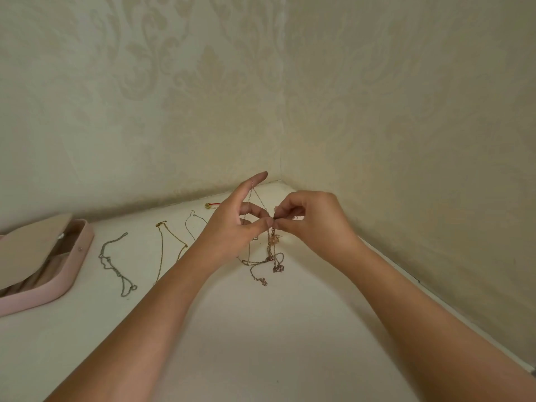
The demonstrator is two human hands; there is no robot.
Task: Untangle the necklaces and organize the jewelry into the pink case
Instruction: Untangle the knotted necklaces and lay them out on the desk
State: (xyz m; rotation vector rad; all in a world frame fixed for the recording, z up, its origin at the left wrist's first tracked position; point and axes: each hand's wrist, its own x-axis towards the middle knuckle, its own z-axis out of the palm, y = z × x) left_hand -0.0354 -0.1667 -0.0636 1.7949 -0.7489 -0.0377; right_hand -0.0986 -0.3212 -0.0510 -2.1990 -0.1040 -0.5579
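Note:
A tangle of thin rose-gold necklaces point(268, 261) hangs from both my hands down onto the white table. My left hand point(232, 230) pinches the chain at the knot, and one strand loops over its raised index finger. My right hand point(310, 221) pinches the same knot from the right, fingers curled. Three necklaces lie stretched out apart on the table: a silver chain point(116, 261), a gold chain point(169, 243) and a thin pale chain point(193, 224). The pink case point(69, 274) lies open at the left edge.
A small red and gold piece point(212, 205) lies near the back wall. The white table point(246, 329) sits in a corner between two patterned walls, which close it off behind and on the right.

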